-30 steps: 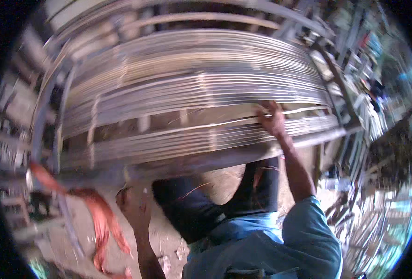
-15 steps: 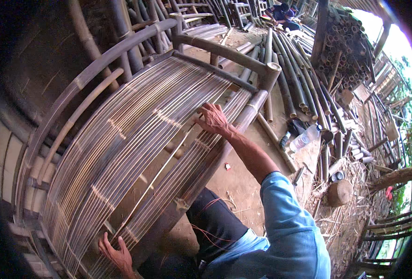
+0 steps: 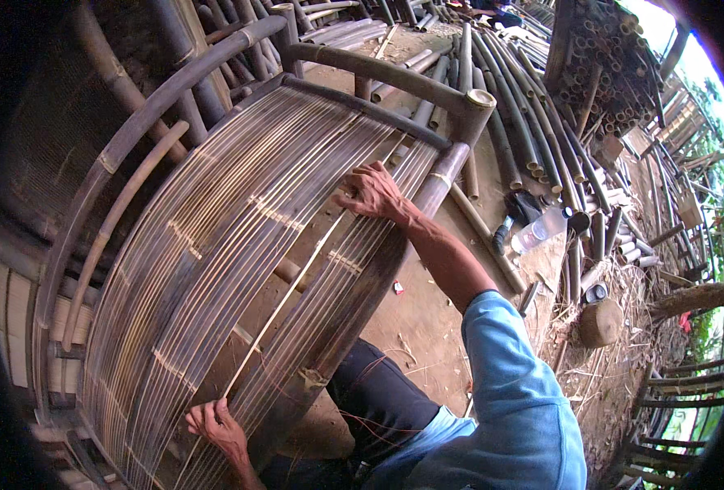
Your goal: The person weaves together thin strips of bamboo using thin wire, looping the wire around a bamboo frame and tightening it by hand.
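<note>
A long bamboo bench point(image 3: 452, 167) lies in front of me, its seat made of many thin bamboo slats point(image 3: 223, 237) tied in rows with pale binding. A gap runs along the seat near the front rail, and one loose pale bamboo strip point(image 3: 282, 304) lies lengthwise over it. Toward the far end, my right hand point(image 3: 372, 193) is closed on this strip with curled fingers. My left hand point(image 3: 220, 429), low in the view, pinches the strip near its closer end. Reddish cord point(image 3: 360, 366) trails over my knee beside the front rail.
Bamboo poles point(image 3: 509, 114) lie on the ground beyond the bench, below a stack of cut poles point(image 3: 603, 69). To the right are a clear plastic bottle point(image 3: 540, 230) and a wood block point(image 3: 600, 323). Curved bamboo rails point(image 3: 145, 131) form the bench's back.
My left hand has moved up and right, going from spread fingers to a pinch on the bamboo strip. My right hand stays near the far end, its fingers more curled. The view has shifted slightly.
</note>
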`<move>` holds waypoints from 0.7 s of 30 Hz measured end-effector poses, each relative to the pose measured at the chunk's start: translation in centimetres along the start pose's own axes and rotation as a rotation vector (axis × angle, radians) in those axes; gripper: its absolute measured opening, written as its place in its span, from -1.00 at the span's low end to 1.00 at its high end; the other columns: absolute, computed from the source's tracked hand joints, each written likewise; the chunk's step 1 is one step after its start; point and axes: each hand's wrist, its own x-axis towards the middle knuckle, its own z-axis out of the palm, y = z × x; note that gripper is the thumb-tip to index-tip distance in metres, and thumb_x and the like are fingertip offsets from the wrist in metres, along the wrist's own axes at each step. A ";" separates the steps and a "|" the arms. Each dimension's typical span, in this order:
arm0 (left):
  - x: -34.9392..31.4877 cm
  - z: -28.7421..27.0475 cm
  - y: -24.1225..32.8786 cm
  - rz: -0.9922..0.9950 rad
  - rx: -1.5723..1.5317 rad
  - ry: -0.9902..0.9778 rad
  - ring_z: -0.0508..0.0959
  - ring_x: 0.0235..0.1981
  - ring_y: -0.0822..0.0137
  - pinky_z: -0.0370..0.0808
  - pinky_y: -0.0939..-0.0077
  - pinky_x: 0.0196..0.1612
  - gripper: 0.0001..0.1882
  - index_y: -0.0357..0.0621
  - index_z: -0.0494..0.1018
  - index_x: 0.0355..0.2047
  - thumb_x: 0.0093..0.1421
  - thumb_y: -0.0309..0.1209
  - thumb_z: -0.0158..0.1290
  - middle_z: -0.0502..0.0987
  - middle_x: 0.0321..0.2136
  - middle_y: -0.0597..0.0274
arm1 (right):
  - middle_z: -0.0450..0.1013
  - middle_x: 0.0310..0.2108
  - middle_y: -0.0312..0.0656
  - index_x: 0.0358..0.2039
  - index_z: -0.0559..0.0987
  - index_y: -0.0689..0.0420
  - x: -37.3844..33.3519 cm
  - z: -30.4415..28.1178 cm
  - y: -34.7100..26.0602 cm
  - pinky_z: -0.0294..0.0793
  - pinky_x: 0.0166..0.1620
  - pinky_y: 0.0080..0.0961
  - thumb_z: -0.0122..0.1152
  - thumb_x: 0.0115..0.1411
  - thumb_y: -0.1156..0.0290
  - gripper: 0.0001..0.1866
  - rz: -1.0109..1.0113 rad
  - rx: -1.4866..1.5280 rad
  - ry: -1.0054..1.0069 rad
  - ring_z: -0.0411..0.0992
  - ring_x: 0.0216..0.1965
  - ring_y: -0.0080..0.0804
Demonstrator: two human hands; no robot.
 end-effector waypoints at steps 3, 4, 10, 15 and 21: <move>0.7 -0.5 1.0 0.012 -0.002 -0.018 0.32 -0.21 0.08 0.15 0.05 -0.09 -0.59 -0.12 0.50 -0.44 0.37 -0.06 0.01 0.31 -0.42 0.17 | 0.47 -0.46 -0.06 -0.48 0.56 0.15 -0.9 -0.2 0.3 0.25 -0.04 -0.17 0.13 0.05 -0.15 -0.47 -0.007 0.012 0.135 0.45 -0.25 -0.12; 0.4 -0.6 0.8 0.009 0.000 -0.017 0.32 -0.21 0.08 0.15 0.05 -0.09 -0.59 -0.12 0.50 -0.44 0.37 -0.06 0.01 0.31 -0.42 0.17 | 0.45 -0.47 -0.06 -0.47 0.56 0.16 -1.1 -0.2 0.4 0.25 -0.04 -0.16 0.12 0.06 -0.18 -0.44 0.025 0.008 0.098 0.44 -0.25 -0.12; 0.0 -0.8 0.8 -0.092 0.025 -0.098 0.37 -0.13 0.08 0.15 -0.01 0.04 -0.65 -0.14 0.52 -0.38 0.40 -0.13 -0.02 0.39 -0.36 0.14 | 0.45 -0.43 -0.06 -0.48 0.54 0.19 -1.2 -0.5 -0.4 0.28 -0.04 -0.16 0.15 0.12 -0.17 -0.43 0.086 0.007 0.058 0.43 -0.23 -0.10; 0.0 -0.2 0.7 -0.362 -0.456 -0.027 0.44 -0.05 0.01 0.03 -0.09 0.30 -0.62 -0.23 0.57 -0.19 0.44 -0.17 -0.09 0.54 -0.22 -0.01 | 0.49 -0.06 0.01 -0.11 0.61 0.19 -1.4 -1.5 2.5 0.37 0.11 -0.13 0.18 0.20 -0.12 -0.43 0.214 0.101 0.292 0.41 0.02 -0.01; 0.6 -0.1 1.6 -0.390 -0.030 -0.512 0.52 -0.10 0.01 -0.06 -0.06 0.41 -0.47 -0.31 0.63 -0.29 0.49 -0.14 -0.21 0.56 -0.47 -0.19 | 0.42 0.18 -0.04 0.12 0.56 0.07 -2.7 -0.7 15.4 0.08 0.37 -0.23 -0.07 0.31 -0.26 -0.31 0.298 -0.549 -0.006 0.24 0.31 -0.15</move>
